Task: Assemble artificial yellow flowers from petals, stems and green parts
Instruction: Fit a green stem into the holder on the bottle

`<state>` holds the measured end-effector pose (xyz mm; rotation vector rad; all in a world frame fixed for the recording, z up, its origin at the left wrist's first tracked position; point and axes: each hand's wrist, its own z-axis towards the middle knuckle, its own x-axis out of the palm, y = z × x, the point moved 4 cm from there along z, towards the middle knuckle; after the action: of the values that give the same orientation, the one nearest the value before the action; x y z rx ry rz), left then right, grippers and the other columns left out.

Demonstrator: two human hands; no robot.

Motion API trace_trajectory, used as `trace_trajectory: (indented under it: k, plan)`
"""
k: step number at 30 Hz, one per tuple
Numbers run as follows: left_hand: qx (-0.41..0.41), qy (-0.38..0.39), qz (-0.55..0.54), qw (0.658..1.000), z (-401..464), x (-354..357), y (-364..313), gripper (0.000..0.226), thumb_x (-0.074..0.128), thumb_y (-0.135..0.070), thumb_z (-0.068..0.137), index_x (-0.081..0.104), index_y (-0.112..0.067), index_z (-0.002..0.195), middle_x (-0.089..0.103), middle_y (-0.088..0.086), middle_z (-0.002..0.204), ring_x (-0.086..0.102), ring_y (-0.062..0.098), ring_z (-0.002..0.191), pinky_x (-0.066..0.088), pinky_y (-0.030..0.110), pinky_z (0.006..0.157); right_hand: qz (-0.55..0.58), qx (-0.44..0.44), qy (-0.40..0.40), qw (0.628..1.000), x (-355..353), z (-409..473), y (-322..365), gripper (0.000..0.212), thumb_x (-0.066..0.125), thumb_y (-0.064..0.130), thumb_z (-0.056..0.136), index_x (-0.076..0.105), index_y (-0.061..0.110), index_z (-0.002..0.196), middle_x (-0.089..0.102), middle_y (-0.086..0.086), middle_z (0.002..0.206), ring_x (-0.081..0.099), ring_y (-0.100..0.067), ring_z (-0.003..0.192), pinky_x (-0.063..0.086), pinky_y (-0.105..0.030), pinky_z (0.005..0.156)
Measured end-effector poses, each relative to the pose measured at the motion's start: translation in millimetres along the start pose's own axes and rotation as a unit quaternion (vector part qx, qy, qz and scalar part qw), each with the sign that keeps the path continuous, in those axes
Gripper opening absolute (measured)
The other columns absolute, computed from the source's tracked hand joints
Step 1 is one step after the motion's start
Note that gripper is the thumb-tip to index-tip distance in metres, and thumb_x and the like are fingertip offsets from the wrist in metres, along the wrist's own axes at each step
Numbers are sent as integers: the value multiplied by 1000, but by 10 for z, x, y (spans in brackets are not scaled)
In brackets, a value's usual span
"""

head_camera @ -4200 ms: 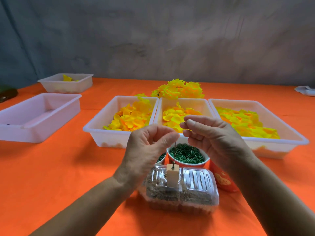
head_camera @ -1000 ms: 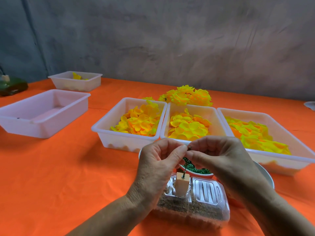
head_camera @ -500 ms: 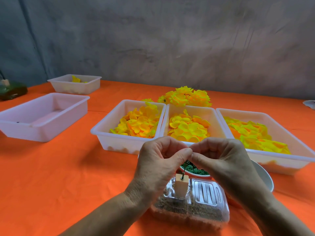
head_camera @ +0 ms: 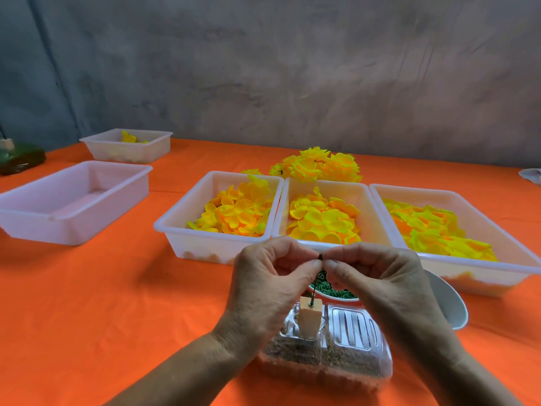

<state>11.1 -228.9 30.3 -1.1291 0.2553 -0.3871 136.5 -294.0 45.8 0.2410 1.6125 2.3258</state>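
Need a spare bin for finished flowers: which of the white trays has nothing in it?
The big tray at the far left: it shows only bare plastic, while the other four trays all hold yellow pieces.

Left hand point(head_camera: 263, 288) and right hand point(head_camera: 377, 282) pinch fingertip to fingertip.

Two hands, left hand point(head_camera: 263, 285) and right hand point(head_camera: 377, 282), pinch a thin stem point(head_camera: 316, 281) standing in a wooden block point(head_camera: 308, 320), trays of yellow petals point(head_camera: 322, 218) beyond.

An orange tablecloth point(head_camera: 87, 303) carries white plastic trays point(head_camera: 210, 244) heaped with yellow-and-orange petals point(head_camera: 237, 212) (the rightmost heap leans greenish-yellow). Finished flowers point(head_camera: 319, 168) are bright yellow. Dark green rings point(head_camera: 322, 285) fill a red-rimmed cup; the block point(head_camera: 308, 316) is pale tan, the wall point(head_camera: 263, 68) mottled grey.
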Motion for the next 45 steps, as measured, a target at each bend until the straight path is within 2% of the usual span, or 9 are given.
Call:
trace_trajectory:
  k: [8,15,21,23,27,34,39,42,45]
  plan:
    - [-4,16,12,1000,51,1,-7,10,76,-26,65,72,-20,73,73,2,70,69,12,65,54,25,62,-11,-14,6,1000,18,0,17,5,72,11,72,73,11,77,70,1,60,62,-2,53,46,-13,49]
    - [-25,27,-40,999,4,-33,55,29,72,6,75,75,-22,78,75,3,77,70,12,74,54,20,67,-40,-40,2,998,63,29,-7,13,72,6,73,74,19,75,70,2,63,61,-2,55,47,-14,52]
    - [-59,32,-20,998,-23,37,153,10,73,0,76,74,-9,73,72,10,76,67,15,71,51,28,69,-81,-59,-16,995,60,21,-18,14,72,26,68,74,15,77,70,5,62,61,-2,55,47,-14,54]
    - [-60,38,-24,997,-18,56,159,14,72,0,77,73,-13,70,71,6,75,65,13,71,49,27,69,-108,-66,-24,992,48,20,-15,3,75,16,73,74,16,75,71,3,64,64,-5,56,50,-19,55]
    - [-53,26,-16,998,-11,57,189,25,73,0,77,70,-20,61,68,1,69,61,10,67,47,26,67,-180,-99,-62,977,66,-9,2,8,76,11,75,73,17,72,71,3,66,68,-15,60,57,-37,58]
    - [-52,33,0,998,-6,56,192,31,72,1,77,69,-24,60,66,-5,64,60,5,63,47,21,63,-207,-130,-90,965,87,-39,-8,12,77,11,77,71,20,73,70,5,64,66,-15,58,56,-42,57]
    - [-52,33,15,998,18,44,190,30,74,-3,77,68,-26,58,65,-4,63,58,7,62,45,24,62,-170,-122,-85,974,113,-24,-9,11,75,10,77,71,21,76,71,3,68,68,-14,64,57,-37,63]
    - [-57,31,10,998,14,41,203,26,74,-3,77,68,-22,60,66,-3,64,59,8,62,45,24,63,-96,-92,-73,989,115,16,-6,4,72,15,75,73,19,74,71,1,67,66,-10,61,53,-24,60]
    - [-53,33,-10,998,7,34,206,9,73,-3,78,72,-9,72,71,8,74,68,23,74,53,35,71,2,-13,-28,1000,92,43,-27,5,72,17,70,76,15,72,70,-4,64,62,-7,57,49,-16,54]
